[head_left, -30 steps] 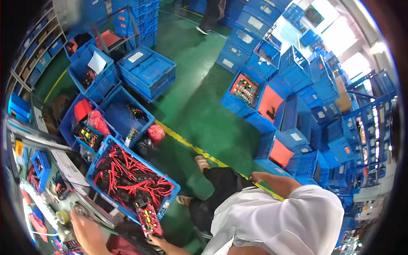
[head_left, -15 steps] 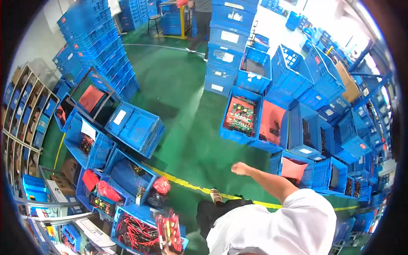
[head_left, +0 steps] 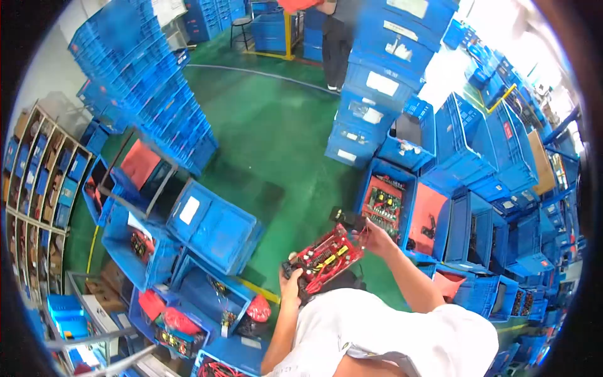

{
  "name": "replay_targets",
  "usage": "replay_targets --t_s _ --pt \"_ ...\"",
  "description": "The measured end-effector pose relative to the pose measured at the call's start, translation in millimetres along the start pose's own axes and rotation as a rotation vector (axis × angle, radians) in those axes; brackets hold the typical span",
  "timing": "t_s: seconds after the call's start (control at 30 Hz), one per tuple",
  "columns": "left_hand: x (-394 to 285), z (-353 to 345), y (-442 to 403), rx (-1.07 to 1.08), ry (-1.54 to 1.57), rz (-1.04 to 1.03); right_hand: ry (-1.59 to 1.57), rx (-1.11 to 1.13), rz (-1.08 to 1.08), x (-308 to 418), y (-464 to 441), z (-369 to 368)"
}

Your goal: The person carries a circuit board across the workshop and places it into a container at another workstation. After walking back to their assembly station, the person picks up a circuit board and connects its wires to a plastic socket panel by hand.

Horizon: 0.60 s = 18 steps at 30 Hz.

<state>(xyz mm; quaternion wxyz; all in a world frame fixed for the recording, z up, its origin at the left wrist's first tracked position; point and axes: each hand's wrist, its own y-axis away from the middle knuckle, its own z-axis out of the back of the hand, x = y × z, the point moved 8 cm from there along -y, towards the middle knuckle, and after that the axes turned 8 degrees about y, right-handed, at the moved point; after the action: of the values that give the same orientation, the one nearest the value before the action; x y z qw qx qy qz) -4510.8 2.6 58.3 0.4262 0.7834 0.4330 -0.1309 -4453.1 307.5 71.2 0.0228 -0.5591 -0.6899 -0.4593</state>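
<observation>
In front of my body, a red circuit board assembly (head_left: 326, 257) with yellow parts and red wires is held tilted above the floor. My left hand (head_left: 290, 288) is closed around its near left end, beside a black component. At the far right end, my right hand (head_left: 378, 239) has its fingers closed on thin wires by a small black part (head_left: 349, 218). Whether that black part is joined to the board cannot be made out.
To the right, a blue crate (head_left: 409, 188) holds circuit boards. A closed blue crate (head_left: 215, 227) stands left. Tall crate stacks (head_left: 141, 81) rise beyond. A crate with red wires (head_left: 217, 367) is at lower left. Another person (head_left: 337, 50) stands far back by a yellow post.
My left hand has brought the board assembly from above the wire crate at lower left to in front of me. My right hand has come to its far end. The view has shifted.
</observation>
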Motion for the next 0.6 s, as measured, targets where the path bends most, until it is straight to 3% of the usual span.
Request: replay_targets --t_s 0.07,0.13,0.2,0.3,0.5,0.6 --pt "-23 -36 -58 0.065 -0.064 0.028 0.086 -0.084 0.286 62 -39 4" --pt "-62 -77 -98 0.012 -0.231 0.053 0.104 -0.189 0.3 103 -70 10" --pt "-112 -136 -139 0.003 -0.303 0.079 0.13 -0.218 0.36 161 -81 -49" --pt "-133 -156 -257 0.05 -0.261 0.11 0.018 -0.237 0.37 209 -153 -73" --pt "-215 -237 -391 0.022 -0.321 -0.064 0.114 -0.225 0.346 292 -314 -103" --pt "-236 -264 -448 -0.068 -0.217 -0.011 0.041 -0.28 0.185 338 -372 -135"
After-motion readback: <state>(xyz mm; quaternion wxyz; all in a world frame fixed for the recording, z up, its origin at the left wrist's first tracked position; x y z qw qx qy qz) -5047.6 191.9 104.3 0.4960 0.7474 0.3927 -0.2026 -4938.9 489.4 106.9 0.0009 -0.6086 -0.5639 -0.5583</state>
